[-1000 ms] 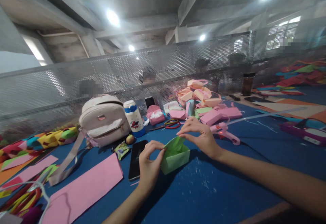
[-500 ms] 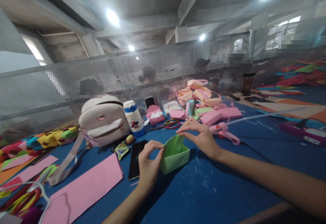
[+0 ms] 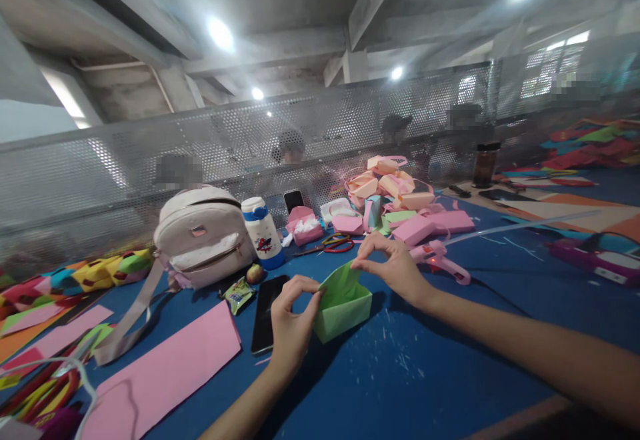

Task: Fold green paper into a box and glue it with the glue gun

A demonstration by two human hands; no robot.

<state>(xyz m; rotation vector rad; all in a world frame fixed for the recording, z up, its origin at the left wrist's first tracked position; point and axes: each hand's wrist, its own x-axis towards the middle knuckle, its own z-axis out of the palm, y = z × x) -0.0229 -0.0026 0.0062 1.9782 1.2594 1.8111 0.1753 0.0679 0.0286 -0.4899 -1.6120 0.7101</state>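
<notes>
A small green folded-paper box point(image 3: 344, 313) stands on the blue table in front of me, its back flap raised to a point. My left hand point(image 3: 294, 323) pinches the box's left upper corner between thumb and fingers. At the tip of the raised flap, the thumb and fingertips of my right hand point(image 3: 390, 267) are closed together on the paper. Just right of that hand lies a pink glue gun point(image 3: 443, 260) with a clear glue stick point(image 3: 525, 225) in its back and a small red light glowing. A black phone point(image 3: 265, 313) rests beside my left hand.
A pink paper sheet point(image 3: 170, 380), a beige backpack point(image 3: 205, 240) and a white bottle point(image 3: 263, 237) stand or lie to the left. Scissors point(image 3: 337, 244) and piled paper boxes point(image 3: 393, 183) are behind. A perforated metal screen point(image 3: 320, 127) runs across the back, with people beyond.
My right hand has shifted very slightly at the flap's tip. The green box and my left hand stay nearly where they were.
</notes>
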